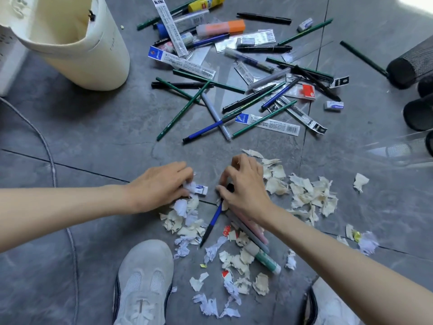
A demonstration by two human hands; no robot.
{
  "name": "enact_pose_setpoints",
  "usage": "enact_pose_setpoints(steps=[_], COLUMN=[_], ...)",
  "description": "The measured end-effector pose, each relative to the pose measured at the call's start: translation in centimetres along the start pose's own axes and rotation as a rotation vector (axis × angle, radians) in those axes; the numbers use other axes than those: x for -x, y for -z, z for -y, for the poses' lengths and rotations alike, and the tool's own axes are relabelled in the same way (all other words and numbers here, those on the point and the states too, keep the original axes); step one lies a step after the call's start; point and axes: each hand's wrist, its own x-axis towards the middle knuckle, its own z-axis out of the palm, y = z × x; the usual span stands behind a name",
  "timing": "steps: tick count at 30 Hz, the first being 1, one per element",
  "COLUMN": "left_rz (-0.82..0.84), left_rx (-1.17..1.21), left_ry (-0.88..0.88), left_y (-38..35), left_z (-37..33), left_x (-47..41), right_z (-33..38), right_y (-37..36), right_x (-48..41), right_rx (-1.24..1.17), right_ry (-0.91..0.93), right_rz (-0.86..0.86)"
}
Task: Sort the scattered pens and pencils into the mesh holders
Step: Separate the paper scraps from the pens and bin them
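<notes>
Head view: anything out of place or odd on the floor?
Torn paper scraps litter the floor among the pens, and the mesh holder at right lies on its side, a dark pencil at its end.

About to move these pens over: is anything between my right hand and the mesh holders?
Between the right hand and the mesh holders lie only torn paper scraps and clear plastic packaging.
</notes>
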Motion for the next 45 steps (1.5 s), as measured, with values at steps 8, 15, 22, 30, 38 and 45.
enact_pose_setpoints(steps=[8, 15, 22, 30, 38, 45], left_rz=[-0.198, -0.107, 0.203, 0.121, 0.193, 0.16], left_rx=[0.298, -0.055, -0.285, -0.234, -0.177, -0.139], left_ry=[0.363, -0.103, -0.602, -0.663, -0.876, -0.717], left_y=[-0.4, 0.3, -3.3, -4.7, -2.0, -0.6], left_z=[0.3, 0.3, 1.0, 0.3, 4.0, 4.2], left_x=[-1.4, 1.4, 2.3, 0.0, -2.8, -5.1], right_z=[-0.1, -0.6, 0.0, -2.6, -3.8, -3.5], right_y=[0.9, 1.0, 1.1, 1.1, 0.4, -0.1], right_x=[-0.3, -0.2, 1.2, 1.8, 2.1, 3.1], right_rx=[0.015, 0.021, 0.128, 0.103, 0.096, 0.096], right_ry=[0.1, 0.015, 0.235, 0.232, 0.435, 0.538], right_rz=[0.128, 0.078, -0.001, -0.107, -0.025, 0.015])
